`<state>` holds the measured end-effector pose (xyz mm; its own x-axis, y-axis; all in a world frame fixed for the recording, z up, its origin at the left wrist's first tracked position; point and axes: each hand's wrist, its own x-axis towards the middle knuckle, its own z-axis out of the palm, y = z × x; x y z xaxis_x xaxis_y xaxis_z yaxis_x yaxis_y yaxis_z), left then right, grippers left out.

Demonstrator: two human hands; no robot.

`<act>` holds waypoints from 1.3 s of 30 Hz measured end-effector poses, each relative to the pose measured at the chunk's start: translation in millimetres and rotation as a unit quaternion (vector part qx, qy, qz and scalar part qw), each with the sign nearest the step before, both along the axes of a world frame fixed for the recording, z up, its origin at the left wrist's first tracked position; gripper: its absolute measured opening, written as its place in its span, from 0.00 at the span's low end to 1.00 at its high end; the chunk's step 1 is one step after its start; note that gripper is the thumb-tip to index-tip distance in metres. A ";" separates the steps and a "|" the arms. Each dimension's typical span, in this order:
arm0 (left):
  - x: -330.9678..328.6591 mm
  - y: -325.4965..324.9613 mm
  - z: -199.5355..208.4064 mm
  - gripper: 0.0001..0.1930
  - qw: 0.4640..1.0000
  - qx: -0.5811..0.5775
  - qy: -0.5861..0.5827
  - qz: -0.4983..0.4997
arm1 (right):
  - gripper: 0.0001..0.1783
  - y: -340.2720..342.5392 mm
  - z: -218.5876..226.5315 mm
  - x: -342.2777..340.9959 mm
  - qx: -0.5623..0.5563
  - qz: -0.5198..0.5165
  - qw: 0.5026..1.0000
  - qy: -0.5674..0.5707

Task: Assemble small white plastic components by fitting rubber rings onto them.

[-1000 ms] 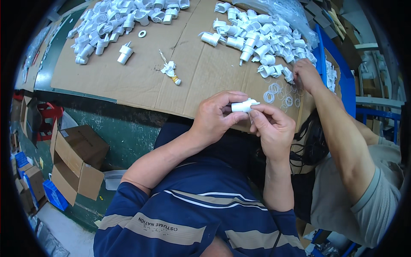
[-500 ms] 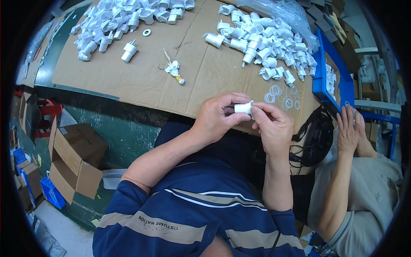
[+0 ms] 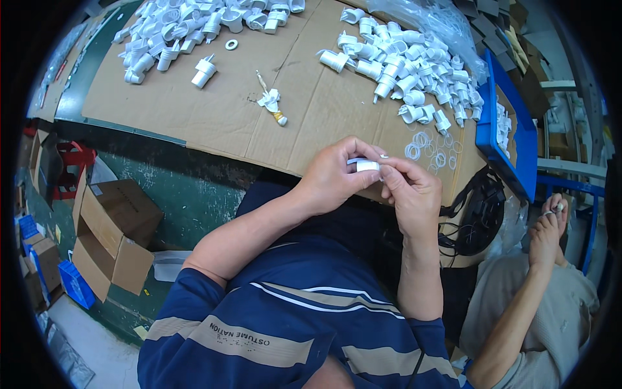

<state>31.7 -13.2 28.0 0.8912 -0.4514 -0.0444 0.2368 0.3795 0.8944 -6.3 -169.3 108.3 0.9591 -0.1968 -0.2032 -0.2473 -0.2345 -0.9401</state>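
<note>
A white plastic fitting (image 3: 367, 166) is held between both hands over the near edge of the cardboard-covered table. My left hand (image 3: 334, 174) is closed around its left side, fingers over the top and thumb below. My right hand (image 3: 413, 189) pinches its right end with thumb and forefinger, hiding that end. Just beyond my right hand lie several thin clear rings (image 3: 421, 140). Farther off is a pile of white fittings (image 3: 402, 61), and another pile of white fittings (image 3: 188, 29) covers the far left. One white fitting (image 3: 203, 71) lies apart, near a small white ring (image 3: 231, 45).
A slim tool wrapped in white (image 3: 270, 99) rests mid-table. At the right edge a blue tray (image 3: 484, 133) holds white parts; a black bag with cords (image 3: 478, 214) sits below it. A co-worker's hands (image 3: 547, 227) are at the far right. An open carton (image 3: 116, 227) stands left.
The white fitting has turned and tilted between my fingers, while both hands stay in nearly the same place. The co-worker's hands have left the blue tray and come back toward their body.
</note>
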 end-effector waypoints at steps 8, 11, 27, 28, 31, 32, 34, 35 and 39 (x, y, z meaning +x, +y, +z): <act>1.3 0.1 6.8 0.10 0.998 0.046 -0.032 0.012 | 0.07 0.5 4.8 -3.7 0.000 -0.026 1.000 -0.002; 0.6 -2.1 5.3 0.10 0.998 0.050 -0.036 0.024 | 0.07 2.3 6.7 -6.2 0.009 -0.037 0.999 0.005; -5.0 4.2 3.5 0.16 0.978 0.162 -0.125 0.030 | 0.03 -14.5 11.5 -6.9 -0.384 0.126 0.895 -0.190; -5.0 4.5 1.5 0.16 0.969 0.187 -0.156 0.036 | 0.03 -16.3 12.1 -6.7 -0.415 0.140 0.879 -0.191; -5.0 6.0 1.8 0.17 0.947 0.234 -0.217 0.045 | 0.02 -19.2 11.6 -4.6 -0.476 0.167 0.842 -0.192; -4.5 7.2 6.2 0.18 0.953 0.224 -0.204 0.021 | 0.02 -19.6 8.9 -2.6 -0.383 0.117 0.904 -0.150; -3.6 10.1 17.6 0.19 0.963 0.204 -0.177 -0.026 | 0.02 -20.2 2.0 0.7 -0.179 0.012 0.982 -0.061; -4.0 10.6 19.8 0.19 0.966 0.193 -0.163 -0.050 | 0.03 -21.0 -0.2 0.7 -0.071 -0.042 0.997 -0.015; -10.4 12.5 14.2 0.21 0.987 0.097 -0.112 -0.066 | 0.04 -23.8 -5.6 -1.5 0.044 -0.042 0.998 0.022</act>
